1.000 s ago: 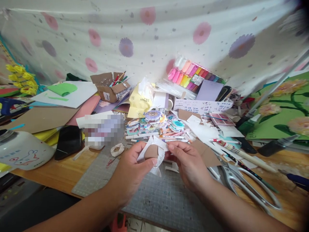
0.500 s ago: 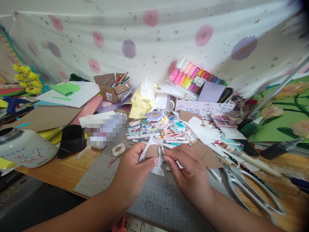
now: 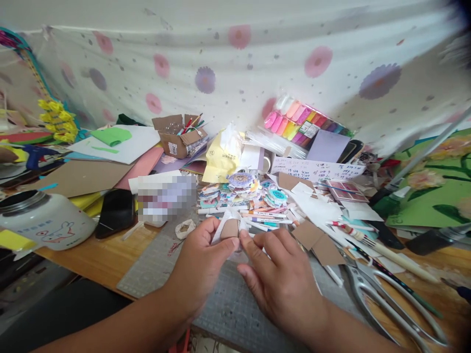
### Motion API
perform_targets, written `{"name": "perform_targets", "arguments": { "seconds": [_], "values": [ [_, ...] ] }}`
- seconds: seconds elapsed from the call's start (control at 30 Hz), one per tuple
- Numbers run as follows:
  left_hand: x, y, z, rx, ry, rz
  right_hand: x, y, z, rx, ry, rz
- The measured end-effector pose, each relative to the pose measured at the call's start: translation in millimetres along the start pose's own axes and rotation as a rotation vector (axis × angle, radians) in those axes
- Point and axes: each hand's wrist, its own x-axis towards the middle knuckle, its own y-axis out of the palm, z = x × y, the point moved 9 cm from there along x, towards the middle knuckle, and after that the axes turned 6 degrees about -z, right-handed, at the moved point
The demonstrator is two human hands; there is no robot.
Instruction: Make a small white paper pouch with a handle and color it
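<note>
A small brown cardboard piece with a rounded top lies against thin white paper, which shows around its edges. My left hand is closed on both, thumb across the front of the cardboard and fingers behind. At the right edge of the paper, my right hand touches with its index fingertip. Its thumb stands apart below, with nothing seen between thumb and finger. Both hands are above the grey cutting mat. A small whitish ring-shaped piece rests on the mat left of my left hand.
Large scissors lie at the right, beside cut cardboard pieces. Paper cutouts and several markers are piled beyond my hands. A white jar and a black phone occupy the left side.
My right thumb has come off the paper and dropped away from the index finger, which now presses the paper's edge. The paper is folded closer to the cardboard. The view has turned slightly left.
</note>
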Motion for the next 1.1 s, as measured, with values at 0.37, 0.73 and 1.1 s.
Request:
{"name": "perform_targets", "arguments": {
  "seconds": [0.37,0.73,1.1],
  "values": [
    [-3.7,11.6,12.7,-0.134,-0.144,0.096,-12.3,-7.3,-59.3,0.629,0.497,-0.240],
    [-6.0,15.0,4.9,0.104,-0.096,0.127,-22.1,40.4,-73.3,1.007,0.866,-0.022],
    [-3.1,17.7,3.3,0.197,-0.093,0.226,-27.3,51.9,-75.3,1.137,0.900,0.012]
  ]
}}
